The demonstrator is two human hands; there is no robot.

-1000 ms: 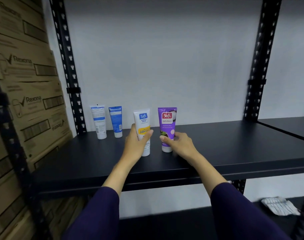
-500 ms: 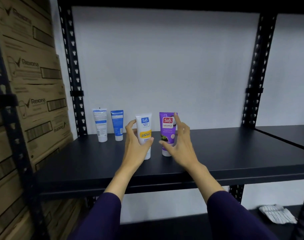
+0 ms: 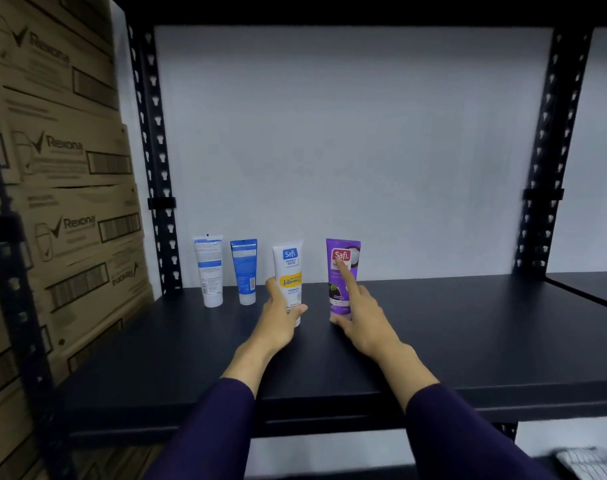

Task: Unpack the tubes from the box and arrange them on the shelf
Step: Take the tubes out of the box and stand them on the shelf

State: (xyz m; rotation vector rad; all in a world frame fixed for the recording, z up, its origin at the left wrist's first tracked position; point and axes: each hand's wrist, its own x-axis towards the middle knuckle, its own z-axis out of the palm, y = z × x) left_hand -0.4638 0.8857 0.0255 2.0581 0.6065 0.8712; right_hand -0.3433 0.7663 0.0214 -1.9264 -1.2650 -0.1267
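Several tubes stand cap-down in a row on the black shelf (image 3: 468, 327). At the left are a white tube with blue print (image 3: 208, 271) and a blue tube (image 3: 244, 268), both untouched. My left hand (image 3: 278, 323) grips the white Safi tube (image 3: 289, 263) low down, thumb across its front and fingers on its left side. My right hand (image 3: 364, 320) touches the purple Safi tube (image 3: 343, 271): the straight index finger lies up its front and the thumb rests by its cap. Both tubes stand upright on the shelf, a small gap between them.
Stacked Rexona cardboard boxes (image 3: 70, 202) fill the left side beyond the rack post (image 3: 156, 168). Another post (image 3: 544, 168) bounds the bay on the right, with a neighbouring shelf (image 3: 593, 289) past it. A striped cloth (image 3: 586, 462) lies on the lower level.
My right hand went from gripping the purple tube's base to opening beside it, and now lays its index finger on the tube's front. The purple tube stands farther right of the white one.
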